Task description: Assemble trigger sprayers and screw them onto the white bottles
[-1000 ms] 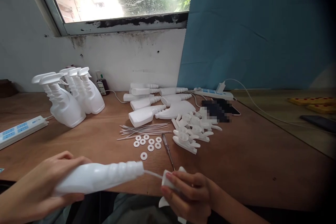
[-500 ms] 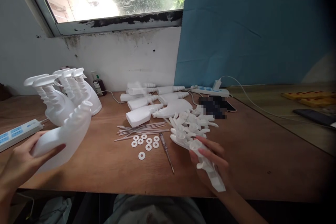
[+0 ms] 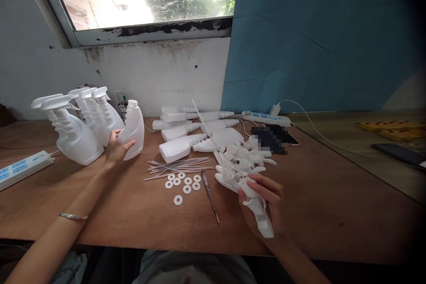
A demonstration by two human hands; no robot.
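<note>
My left hand (image 3: 116,148) is wrapped round a white plastic bottle (image 3: 133,135), which stands upright with its threaded neck uncapped. My right hand (image 3: 266,204) grips a white trigger spray head (image 3: 259,213), collar facing up and away, near the front of the table. A thin white tube (image 3: 201,119) slants up and left in line with that spray head; its lower end is lost among a pile of other spray heads (image 3: 233,159) just beyond my right hand. At the left, several bottles with spray heads fitted (image 3: 78,142) stand close together.
White bottles (image 3: 176,147) lie on their sides at the back. Thin tubes (image 3: 179,164), white ring washers (image 3: 178,200) and a screwdriver (image 3: 209,193) lie mid-table. Power strips (image 3: 25,168) with cables, a phone (image 3: 282,134) and a small dark bottle (image 3: 122,108) are around them.
My left hand has carried the bottle forward and right, from tilted in the air at the near left to upright beside the fitted bottles. My right hand has shifted slightly left with the spray head.
</note>
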